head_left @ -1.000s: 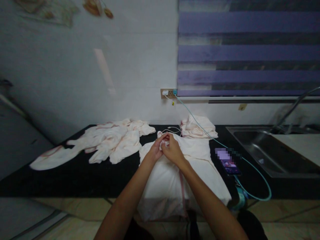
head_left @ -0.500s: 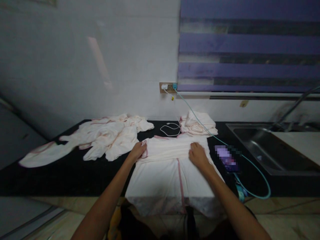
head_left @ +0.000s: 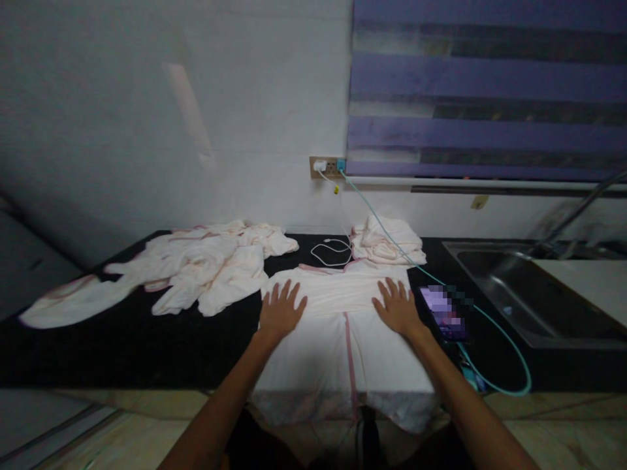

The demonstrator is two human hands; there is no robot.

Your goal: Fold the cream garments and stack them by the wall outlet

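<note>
A white garment with pink edging (head_left: 321,352) lies spread on the black counter, its lower part hanging over the front edge. A folded band of its cloth crosses the upper part. My left hand (head_left: 281,310) rests palm down on the left end of that band, fingers spread. Flat on the right end of the band lies my right hand (head_left: 398,307), its fingers apart too. Neither hand grips the cloth.
A loose heap of white garments (head_left: 196,267) lies at the left, and a folded white stack (head_left: 389,241) sits behind. On the right are a phone (head_left: 443,313), its teal cable (head_left: 514,352) and a steel sink (head_left: 514,294). A white cable (head_left: 330,247) curls near the wall outlet (head_left: 328,168).
My left hand has let go of the garment's folded left side and now lies flat on it. My right hand has opened from a closed pose and spread its fingers.
</note>
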